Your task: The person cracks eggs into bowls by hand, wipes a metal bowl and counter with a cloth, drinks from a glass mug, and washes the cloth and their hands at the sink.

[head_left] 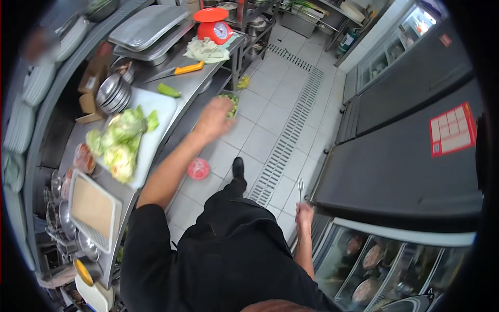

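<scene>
My left hand (214, 120) reaches forward beside the steel worktable, back of the hand up. Its fingers are blurred, so I cannot tell whether they are closed. Beyond its fingertips, low down, is a container of green pieces (231, 102). On my right side, my right hand (304, 212) is closed on the handle of a fork (300, 186), tines pointing forward. Lettuce (122, 140) lies on a white cutting board (162, 106) to the left. A green pepper (168, 90) and a knife with a yellow handle (188, 68) lie behind the board.
A red kitchen scale (212, 28), a crumpled cloth (207, 51), stacked metal bowls (113, 93) and a tray (93, 205) stand on the worktable (179, 125). A red round item (198, 169) is low beside it. Dark refrigerators (395, 171) line the right; a drain grate (291, 130) runs along the floor.
</scene>
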`<state>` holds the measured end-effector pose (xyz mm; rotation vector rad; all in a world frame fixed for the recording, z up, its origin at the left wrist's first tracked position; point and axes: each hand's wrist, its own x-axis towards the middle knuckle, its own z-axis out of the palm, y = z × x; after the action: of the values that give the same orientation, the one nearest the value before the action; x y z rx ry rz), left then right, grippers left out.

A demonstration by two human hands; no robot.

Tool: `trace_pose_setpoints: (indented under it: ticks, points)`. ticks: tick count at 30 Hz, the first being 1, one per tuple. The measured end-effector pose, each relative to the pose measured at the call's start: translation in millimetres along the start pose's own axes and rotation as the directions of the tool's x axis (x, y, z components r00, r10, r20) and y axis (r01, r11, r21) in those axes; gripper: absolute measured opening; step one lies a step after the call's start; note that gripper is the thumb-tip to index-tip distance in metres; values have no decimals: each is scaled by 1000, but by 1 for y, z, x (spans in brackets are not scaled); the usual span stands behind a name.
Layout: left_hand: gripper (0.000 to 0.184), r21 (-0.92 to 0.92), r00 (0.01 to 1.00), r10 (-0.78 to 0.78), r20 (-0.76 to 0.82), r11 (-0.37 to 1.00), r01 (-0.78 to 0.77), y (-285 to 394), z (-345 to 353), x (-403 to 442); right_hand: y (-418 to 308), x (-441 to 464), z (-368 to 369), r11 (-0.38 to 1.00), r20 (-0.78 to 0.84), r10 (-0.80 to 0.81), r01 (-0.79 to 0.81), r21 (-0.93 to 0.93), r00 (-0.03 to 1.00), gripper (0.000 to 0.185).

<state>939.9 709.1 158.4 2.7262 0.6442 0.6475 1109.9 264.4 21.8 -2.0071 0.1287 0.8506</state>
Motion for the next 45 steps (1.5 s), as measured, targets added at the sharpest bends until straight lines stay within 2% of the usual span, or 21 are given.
trace_pose_setpoints:
  ticks: [2,5,9,12,13,16,17,21,23,25,26,28,29,30,31,32,33,36,40,43,45]
  points:
    - [56,-43,951,-309,-22,950,308,-59,4,66,-8,22,-20,985,-98,162,-156,70,982,22]
    - [57,35,840,-460,-286,872,489,-160,45,138,-15,48,-51,933,-137,340,-315,172,931,21]
    - [76,199,665,-745,-49,645,737,-215,51,216,-69,72,-60,933,-133,345,-324,157,929,21]
    - [80,338,606,-747,-275,515,788,-220,64,243,-103,110,-53,957,-102,287,-279,83,952,21]
    - [77,379,592,-760,-269,481,790,-225,69,249,-110,127,-51,981,-81,166,-172,-84,983,21]
    - [69,261,497,-865,69,497,828,-263,73,262,-188,156,-18,958,-19,115,-116,-263,993,19]
    - [60,307,589,-808,9,563,768,-280,77,258,-243,153,4,939,-31,163,-165,-302,986,19]
    - [47,-74,294,-941,-170,309,948,-299,54,260,-299,263,26,970,147,161,-129,-208,976,20]
    - [56,-378,277,-909,-311,386,842,-311,47,255,-345,317,49,976,327,189,-141,-167,926,20]
    - [56,-858,325,-923,-208,332,392,-250,5,260,-400,361,81,987,486,160,-126,-102,859,17]
    - [56,-873,387,-881,-272,395,286,-225,-3,259,-431,369,103,993,553,115,-107,-47,825,15]
    - [62,-959,388,-908,-159,235,159,-168,-4,259,-505,351,163,998,707,-46,54,11,706,14]
    - [66,-945,341,-917,-205,276,176,-135,2,266,-535,338,196,991,809,-94,136,18,580,14]
    - [73,-947,413,-881,-231,300,111,-129,32,265,-559,319,226,977,885,-129,212,36,447,14]
    - [79,-980,387,-921,-42,113,163,-91,26,279,-579,278,259,953,943,-108,304,7,316,13]
    - [72,-850,318,-853,-414,487,200,-81,77,295,-591,238,290,912,985,-66,410,-4,158,13]
    - [60,-914,199,-894,-403,406,-25,-82,96,305,-586,217,305,898,988,-46,440,-24,147,14]
    - [51,-959,119,-958,-260,242,-146,-83,97,289,-586,207,322,822,997,41,564,-73,70,15]
    - [47,-974,-18,-983,-183,184,-129,-77,95,283,-578,232,337,616,996,78,788,-20,-36,17]
    - [47,-983,-183,-966,-184,180,38,-72,97,301,-570,252,333,361,992,-50,924,127,-117,19]
    - [46,-926,-229,-955,-190,98,364,-76,101,306,-569,278,319,388,1000,-15,921,28,-24,19]
